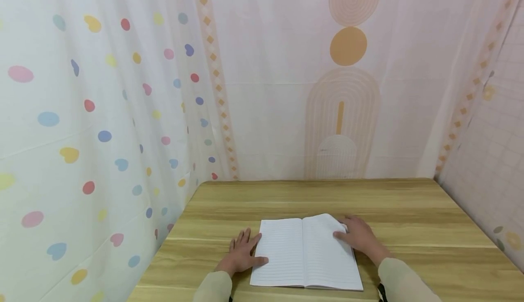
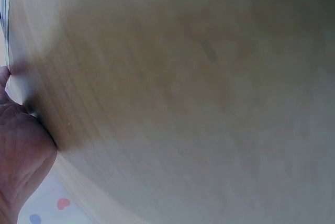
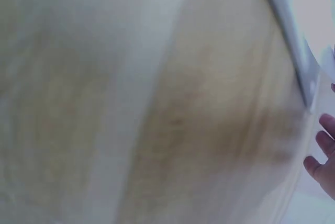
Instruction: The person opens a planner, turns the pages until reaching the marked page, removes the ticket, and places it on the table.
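An open notebook (image 1: 282, 252) with ruled pages lies on the wooden table. My left hand (image 1: 242, 255) rests at its left edge, fingers spread on the wood and thumb over the left page. At the notebook's far right corner, my right hand (image 1: 361, 234) pinches the edge of the right-hand page (image 1: 323, 247), thumb on top. That page's far corner is raised and curved. In the right wrist view, the other fingers (image 3: 325, 143) are spread beside the notebook's corner. The left wrist view shows the heel of my left hand (image 2: 26, 150) against the table.
The wooden table (image 1: 319, 197) extends around the notebook on all sides. Behind it hangs a pale curtain (image 1: 266, 88) with arch prints. A dotted curtain (image 1: 98, 156) hangs along the left, and another pale curtain (image 1: 495, 165) along the right.
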Available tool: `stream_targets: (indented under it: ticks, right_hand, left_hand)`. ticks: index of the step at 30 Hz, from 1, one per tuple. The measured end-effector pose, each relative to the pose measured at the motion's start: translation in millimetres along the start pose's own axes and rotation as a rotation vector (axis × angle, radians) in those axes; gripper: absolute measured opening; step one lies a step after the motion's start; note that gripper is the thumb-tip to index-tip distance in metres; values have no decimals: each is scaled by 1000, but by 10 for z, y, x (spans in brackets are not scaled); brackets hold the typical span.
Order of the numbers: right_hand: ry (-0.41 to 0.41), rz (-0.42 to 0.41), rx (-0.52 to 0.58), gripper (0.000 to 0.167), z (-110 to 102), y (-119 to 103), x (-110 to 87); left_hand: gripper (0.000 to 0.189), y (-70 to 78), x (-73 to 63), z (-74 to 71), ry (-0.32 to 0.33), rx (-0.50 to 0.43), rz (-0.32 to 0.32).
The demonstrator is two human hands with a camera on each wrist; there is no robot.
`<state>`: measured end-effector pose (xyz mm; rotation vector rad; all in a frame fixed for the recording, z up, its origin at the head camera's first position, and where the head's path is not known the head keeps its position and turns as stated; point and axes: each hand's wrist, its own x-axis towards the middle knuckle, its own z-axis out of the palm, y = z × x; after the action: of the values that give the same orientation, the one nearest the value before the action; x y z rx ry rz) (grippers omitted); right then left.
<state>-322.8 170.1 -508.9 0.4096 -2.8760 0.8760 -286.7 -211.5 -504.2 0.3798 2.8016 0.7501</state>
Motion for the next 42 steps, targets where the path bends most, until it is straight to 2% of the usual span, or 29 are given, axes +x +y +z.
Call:
stream_targets:
  ticks: [7,15,19,29,32,36,39,40,42]
  right_hand:
    - [14,52,259,36,-63,-80,29]
    - [-89,208,530,56,-182,-171,-12]
    - [-82,206,581,59,-239,-264,-7]
    - [-35,159,737,56,-261,-631,18]
    - [-52,145,827,54,-249,-731,5]
    - [-110,71,942,54,-194,-833,-10]
    - [-164,-21,909,54,-104,-888,-27]
    - [-178,-54,868,53,-68,-904,-36]
    - [-185,-133,709,50,13,-930,-58]
  left_hand:
    - [87,-22,10,7,-4,1,-7]
    - [86,-6,9,-8,-7,7,-5]
    - [86,0,7,-7,-4,11,-2]
    - [87,-3,4,-9,-13,14,-6]
    - [88,-9,4,-5,-16,9,-6]
    - [92,-32,13,1,-16,-14,-1]
    - [94,-41,11,0,-12,-24,7]
    - [94,-41,9,1,-14,-24,3]
    - [90,-31,4,-4,-8,-36,6]
